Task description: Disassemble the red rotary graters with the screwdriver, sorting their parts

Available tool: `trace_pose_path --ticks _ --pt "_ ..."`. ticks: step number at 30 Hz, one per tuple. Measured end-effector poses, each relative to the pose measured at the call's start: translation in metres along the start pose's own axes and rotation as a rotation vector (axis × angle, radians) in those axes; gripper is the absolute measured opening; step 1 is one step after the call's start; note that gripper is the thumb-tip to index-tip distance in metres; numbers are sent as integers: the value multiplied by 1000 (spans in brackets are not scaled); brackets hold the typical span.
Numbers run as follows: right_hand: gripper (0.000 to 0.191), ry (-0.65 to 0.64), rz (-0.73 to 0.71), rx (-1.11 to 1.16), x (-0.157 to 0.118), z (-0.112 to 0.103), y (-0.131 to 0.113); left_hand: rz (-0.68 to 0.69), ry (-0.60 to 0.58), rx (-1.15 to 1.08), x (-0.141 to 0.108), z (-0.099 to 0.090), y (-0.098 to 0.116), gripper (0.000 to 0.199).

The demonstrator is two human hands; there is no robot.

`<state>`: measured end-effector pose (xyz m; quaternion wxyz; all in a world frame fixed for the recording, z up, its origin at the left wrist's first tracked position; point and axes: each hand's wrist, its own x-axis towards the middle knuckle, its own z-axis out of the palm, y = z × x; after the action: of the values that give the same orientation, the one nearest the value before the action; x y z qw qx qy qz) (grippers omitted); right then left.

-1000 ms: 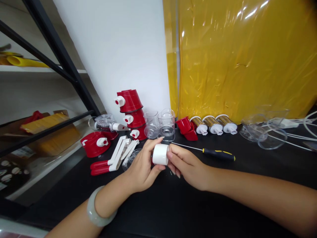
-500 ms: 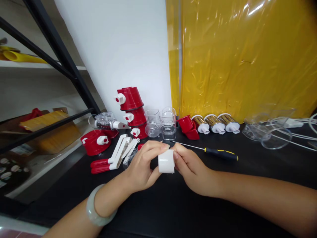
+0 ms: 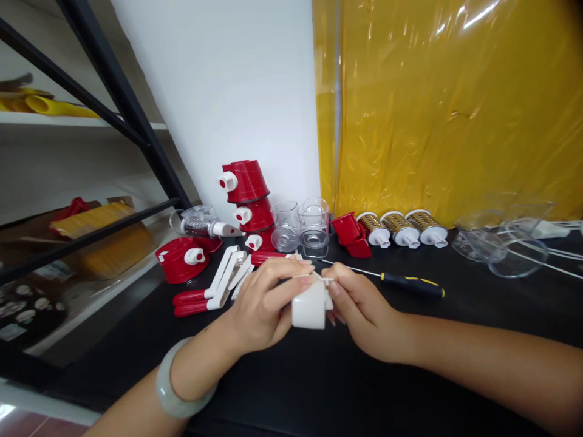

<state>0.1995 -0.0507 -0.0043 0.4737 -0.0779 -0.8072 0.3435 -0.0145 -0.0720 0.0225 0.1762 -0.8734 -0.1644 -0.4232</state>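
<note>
- The white cylinder (image 3: pixel 308 311) looks like light, stiff plastic; its glossy wall may slip under the fingertips, and any thin edge could crack if forced.
- The best hold is probably around the round wall, leaving its right end free.
- It is short, smooth and plain, its curved side towards the person; a small white end piece (image 3: pixel 328 298) juts from the right, though whether it is separate I cannot tell.
- It sits left of the screwdriver (image 3: pixel 412 285) handle and nearer the person, between both hands.
- The left hand (image 3: pixel 266 303) curls its fingers over the cylinder, gripping it.
- The right hand (image 3: pixel 364 312) pinches the end piece between thumb and forefinger.
</note>
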Motion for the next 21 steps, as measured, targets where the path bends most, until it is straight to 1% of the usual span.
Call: trace_pose_path --ticks 3,6,7,9,11,12,14,16,18,19,20,21 --pt "34 30 21 45 0 -4 -3 -59 74 36 -4 -5 -9 67" --pt "35 -7 46 116 2 -12 -12 -137 188 163 -7 -9 -23 61" --pt "35 -23 50 123 4 -14 -15 -168 238 172 -7 -10 -27 60" --pt "36 -23 41 81 6 -19 -18 -272 367 99 -7 -10 -33 61" --pt "37 -6 31 17 9 -23 -18 -419 514 -3 -5 -11 -37 64" --pt "38 -24 37 -10 11 -23 -17 -497 587 -45 -4 -13 -39 65" --pt "39 -120 59 -48 15 -23 -12 -628 711 -124 2 -18 -43 60" --pt "39 -231 82 -73 22 -19 -3 -720 798 -228 9 -27 -47 50" --pt "39 -285 111 -64 32 -13 10 -777 846 -323 15 -37 -51 43" --pt "39 -296 133 -43 38 -10 17 -803 852 -356 16 -43 -53 41" --pt "40 -306 160 -11 46 -6 25 -834 839 -379 17 -48 -54 40" --pt "41 -321 189 30 53 -2 33 -871 800 -394 16 -54 -55 41"
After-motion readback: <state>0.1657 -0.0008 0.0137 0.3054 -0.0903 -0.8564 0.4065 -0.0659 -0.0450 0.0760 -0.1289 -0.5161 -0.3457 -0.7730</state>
